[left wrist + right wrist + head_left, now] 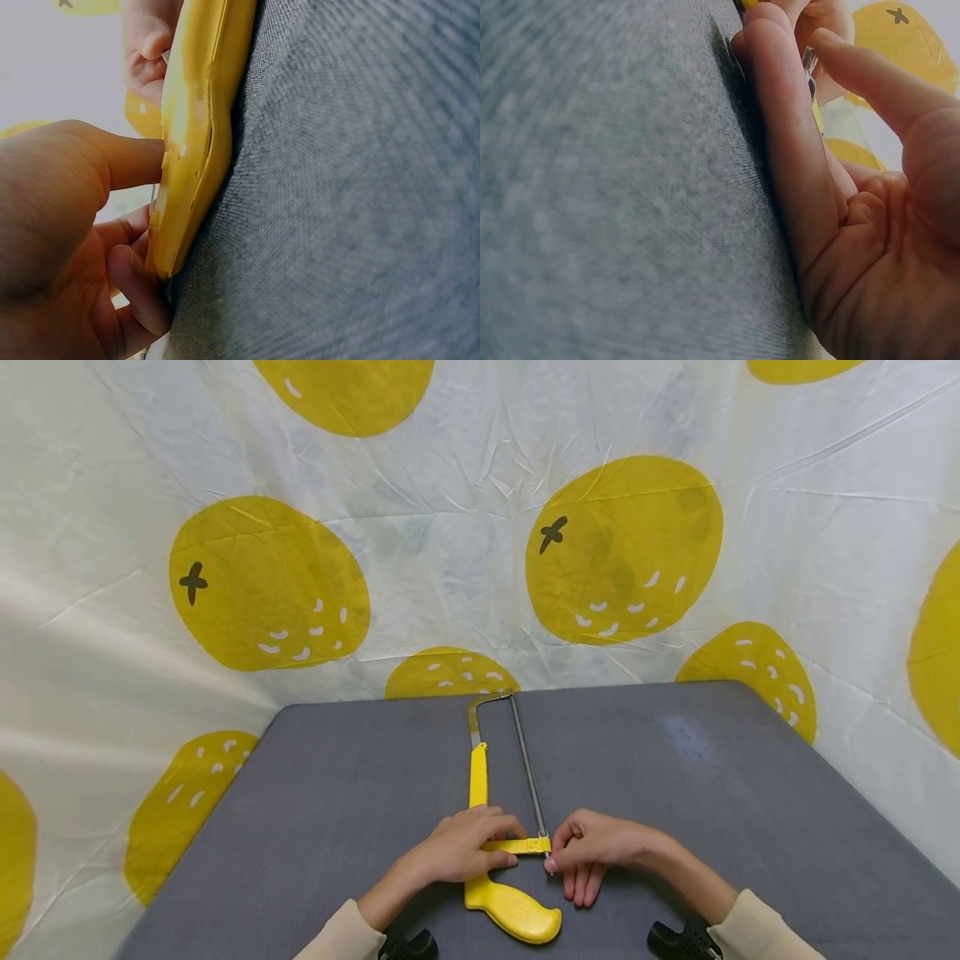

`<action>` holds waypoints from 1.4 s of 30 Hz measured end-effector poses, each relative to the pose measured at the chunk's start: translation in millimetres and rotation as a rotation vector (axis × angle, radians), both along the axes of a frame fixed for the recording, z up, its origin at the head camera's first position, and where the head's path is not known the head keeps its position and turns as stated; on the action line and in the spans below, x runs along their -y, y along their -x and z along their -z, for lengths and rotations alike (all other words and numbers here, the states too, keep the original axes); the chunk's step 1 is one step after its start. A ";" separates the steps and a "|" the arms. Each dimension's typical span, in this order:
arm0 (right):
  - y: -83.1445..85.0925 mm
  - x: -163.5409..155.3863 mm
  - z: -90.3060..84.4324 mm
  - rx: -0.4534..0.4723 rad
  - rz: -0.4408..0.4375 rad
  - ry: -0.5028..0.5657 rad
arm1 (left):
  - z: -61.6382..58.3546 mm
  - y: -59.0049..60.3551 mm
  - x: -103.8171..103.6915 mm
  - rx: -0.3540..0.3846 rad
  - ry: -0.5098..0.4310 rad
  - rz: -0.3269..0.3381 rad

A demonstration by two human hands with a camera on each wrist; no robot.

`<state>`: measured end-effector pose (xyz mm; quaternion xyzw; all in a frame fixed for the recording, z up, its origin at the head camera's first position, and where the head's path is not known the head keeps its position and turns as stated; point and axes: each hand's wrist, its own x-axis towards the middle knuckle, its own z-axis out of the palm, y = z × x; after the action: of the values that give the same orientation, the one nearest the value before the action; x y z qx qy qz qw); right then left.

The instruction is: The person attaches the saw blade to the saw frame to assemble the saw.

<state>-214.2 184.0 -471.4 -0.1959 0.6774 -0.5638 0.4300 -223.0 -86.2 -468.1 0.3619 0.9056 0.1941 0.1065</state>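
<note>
A yellow-handled metal hacksaw (501, 827) lies flat on the grey tabletop (712, 793), steadied by the left hand (461, 847) curled round its frame, while the blade's near-end fitting is pinched by the right hand (596, 852).

Two bare hands, the left hand (461, 847) and the right hand (600, 852), enter from the bottom of the head view, ringless and without gloves, the nails short and plain. Each forearm is covered by a cream long sleeve, the left sleeve (337, 939) at lower centre-left and the right sleeve (765, 931) at lower right, both ending in a snug cuff at the wrist. Just inside each cuff, at the bottom edge of the frame, a black mount is strapped on: the left mount (408, 946) and the right mount (682, 939), both knobbly and matte.
</note>
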 end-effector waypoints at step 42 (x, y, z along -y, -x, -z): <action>-2.3 0.0 7.9 -0.023 -0.013 0.007 | 5.0 -3.4 -0.4 -0.001 0.001 -0.008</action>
<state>-211.9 184.0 -479.4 -0.2084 0.6791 -0.5609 0.4252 -219.6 -85.7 -473.2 0.3584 0.9071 0.1939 0.1052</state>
